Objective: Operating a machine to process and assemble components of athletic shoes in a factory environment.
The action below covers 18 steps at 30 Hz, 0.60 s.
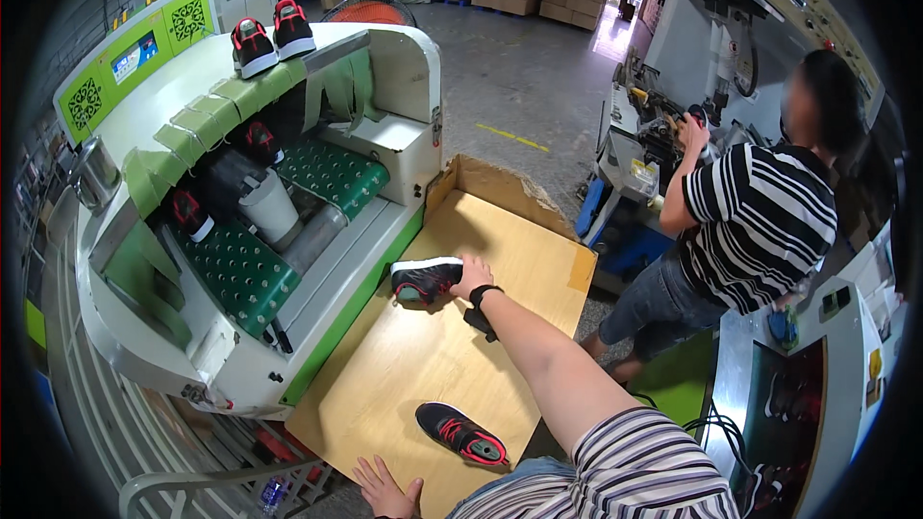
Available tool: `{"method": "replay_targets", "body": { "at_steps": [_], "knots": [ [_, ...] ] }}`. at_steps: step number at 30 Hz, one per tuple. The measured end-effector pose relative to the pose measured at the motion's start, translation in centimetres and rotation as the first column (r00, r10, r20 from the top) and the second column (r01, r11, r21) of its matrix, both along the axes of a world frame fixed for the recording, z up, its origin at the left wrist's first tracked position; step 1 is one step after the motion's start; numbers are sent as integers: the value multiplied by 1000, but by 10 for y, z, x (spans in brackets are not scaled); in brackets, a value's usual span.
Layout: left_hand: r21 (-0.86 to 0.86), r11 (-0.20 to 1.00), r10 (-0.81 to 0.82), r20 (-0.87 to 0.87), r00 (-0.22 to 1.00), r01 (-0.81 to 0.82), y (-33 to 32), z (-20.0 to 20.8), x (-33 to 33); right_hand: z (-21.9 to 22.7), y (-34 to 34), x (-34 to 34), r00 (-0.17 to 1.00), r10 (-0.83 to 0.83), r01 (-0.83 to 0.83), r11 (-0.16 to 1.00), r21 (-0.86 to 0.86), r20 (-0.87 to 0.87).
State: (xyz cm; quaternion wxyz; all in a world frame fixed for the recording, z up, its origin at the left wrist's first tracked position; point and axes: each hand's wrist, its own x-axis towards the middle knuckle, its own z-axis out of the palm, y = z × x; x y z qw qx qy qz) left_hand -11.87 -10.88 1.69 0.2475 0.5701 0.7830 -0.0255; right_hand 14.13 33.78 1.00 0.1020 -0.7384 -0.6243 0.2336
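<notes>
A black sneaker (423, 281) with red trim and a white sole lies tipped on its side on the wooden tabletop (385, 384), close to the machine. At one end of it is my right hand (470, 278), its fingers closed around that end. A second black and red sneaker (461, 433) rests nearer to me, with neither hand touching it. My left hand (386, 492) is at the table's near left edge, fingers spread and holding nothing.
A white and green conveyor machine (404, 67) stands at the left, with sneakers (192, 213) on its perforated green belts (240, 274) and two more on top. Torn cardboard (500, 187) edges the table's far side. To the right, a co-worker (760, 221) works at another machine.
</notes>
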Motion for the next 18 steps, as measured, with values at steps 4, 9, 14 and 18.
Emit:
{"method": "replay_targets", "body": {
  "at_steps": [4,9,14,18],
  "knots": [
    [-18,1000,3,13,1000,-2,0,2,0,-6,-51,-8,970,234,-205,929,308,-60],
    [-65,986,155,51,987,-151,12,11,-1,65,-100,-40,876,415,-291,861,418,-246],
    [555,831,-73,162,984,-30,36,58,20,135,-176,-34,710,579,-505,815,284,-401],
    [659,750,-353,472,808,-58,42,78,20,136,-228,-39,497,539,-616,771,161,-680]
  ]
}}
